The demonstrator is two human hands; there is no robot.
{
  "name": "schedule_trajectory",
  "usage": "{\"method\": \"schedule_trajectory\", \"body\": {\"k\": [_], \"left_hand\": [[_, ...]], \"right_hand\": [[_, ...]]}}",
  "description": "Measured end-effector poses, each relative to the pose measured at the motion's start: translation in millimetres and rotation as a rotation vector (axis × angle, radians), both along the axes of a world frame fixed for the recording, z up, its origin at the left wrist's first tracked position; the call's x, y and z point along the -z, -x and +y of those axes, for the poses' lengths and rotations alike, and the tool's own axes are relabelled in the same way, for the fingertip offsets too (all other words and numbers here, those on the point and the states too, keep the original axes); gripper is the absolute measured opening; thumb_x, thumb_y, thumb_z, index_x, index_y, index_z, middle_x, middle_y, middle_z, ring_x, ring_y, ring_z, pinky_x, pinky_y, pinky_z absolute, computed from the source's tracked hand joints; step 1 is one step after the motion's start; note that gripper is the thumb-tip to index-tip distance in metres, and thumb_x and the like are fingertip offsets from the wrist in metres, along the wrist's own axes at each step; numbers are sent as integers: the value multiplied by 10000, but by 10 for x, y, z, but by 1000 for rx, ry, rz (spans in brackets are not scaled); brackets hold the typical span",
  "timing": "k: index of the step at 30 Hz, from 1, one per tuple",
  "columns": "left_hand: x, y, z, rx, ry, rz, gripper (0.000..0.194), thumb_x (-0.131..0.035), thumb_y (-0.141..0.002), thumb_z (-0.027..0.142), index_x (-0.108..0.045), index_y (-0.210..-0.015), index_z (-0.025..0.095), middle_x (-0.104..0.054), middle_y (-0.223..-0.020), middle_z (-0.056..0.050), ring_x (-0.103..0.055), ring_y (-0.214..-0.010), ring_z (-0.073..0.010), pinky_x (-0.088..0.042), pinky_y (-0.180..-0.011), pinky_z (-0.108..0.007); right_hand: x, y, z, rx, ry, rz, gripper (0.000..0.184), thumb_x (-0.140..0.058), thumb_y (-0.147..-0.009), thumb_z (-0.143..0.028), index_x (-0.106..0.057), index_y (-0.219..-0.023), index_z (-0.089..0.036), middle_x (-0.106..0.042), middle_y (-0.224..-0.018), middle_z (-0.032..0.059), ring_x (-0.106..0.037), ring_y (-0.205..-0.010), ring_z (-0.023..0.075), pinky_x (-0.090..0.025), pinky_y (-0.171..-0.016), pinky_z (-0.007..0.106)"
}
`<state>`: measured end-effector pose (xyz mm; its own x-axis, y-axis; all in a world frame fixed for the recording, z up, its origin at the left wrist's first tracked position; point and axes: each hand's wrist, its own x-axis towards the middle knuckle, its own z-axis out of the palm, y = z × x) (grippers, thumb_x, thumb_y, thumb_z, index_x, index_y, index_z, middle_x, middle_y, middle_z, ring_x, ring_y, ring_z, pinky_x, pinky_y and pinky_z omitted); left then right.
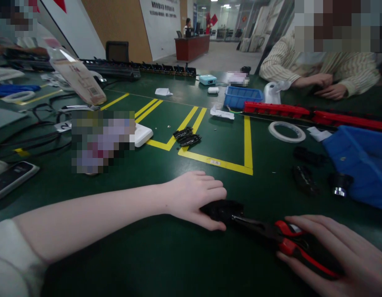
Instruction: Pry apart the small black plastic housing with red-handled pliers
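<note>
Near the front of the green table, my left hand (197,198) is closed around a small black plastic part (223,209). From the right, my right hand (336,247) holds long-nose pliers (282,239) by their red and black handles. The tips of the pliers' jaws touch the right end of the black part. Further forward, two similar black parts (187,136) lie over the yellow tape lines. More dark pieces (304,179) rest to the right, along with a black piece with a shiny metal ring (339,185).
On the right stand a blue bin (361,165) and a roll of white tape (286,132). Red strips (277,109) and a smaller blue basket (243,97) lie further back. Black cables (32,123) and a white box (143,135) are leftward. A person in a striped sleeve (280,62) sits across.
</note>
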<state>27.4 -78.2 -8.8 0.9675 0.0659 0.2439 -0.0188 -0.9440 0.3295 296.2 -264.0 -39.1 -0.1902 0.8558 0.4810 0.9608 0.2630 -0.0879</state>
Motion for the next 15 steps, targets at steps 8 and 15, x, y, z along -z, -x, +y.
{"method": "schedule_trajectory", "body": {"k": [8, 15], "left_hand": [[-8, 0, -4, 0, 36, 31, 342, -635, -801, 496, -560, -819, 163, -588, -779, 27, -520, -682, -115, -355, -607, -258], [-11, 0, -1, -3, 66, 39, 330, -648, -799, 480, -561, -835, 164, -600, -803, 21, -535, -704, -119, -363, -618, -255]], "right_hand": [[-93, 52, 22, -66, -16, -93, 443, -623, -793, -430, -566, -1154, -179, -636, -1021, 83, -622, -850, 216, -488, -690, 361], [-116, 51, 42, -33, -23, -69, 416, -629, -788, -421, -565, -1132, -196, -638, -1005, 83, -613, -856, 243, -473, -717, 403]]}}
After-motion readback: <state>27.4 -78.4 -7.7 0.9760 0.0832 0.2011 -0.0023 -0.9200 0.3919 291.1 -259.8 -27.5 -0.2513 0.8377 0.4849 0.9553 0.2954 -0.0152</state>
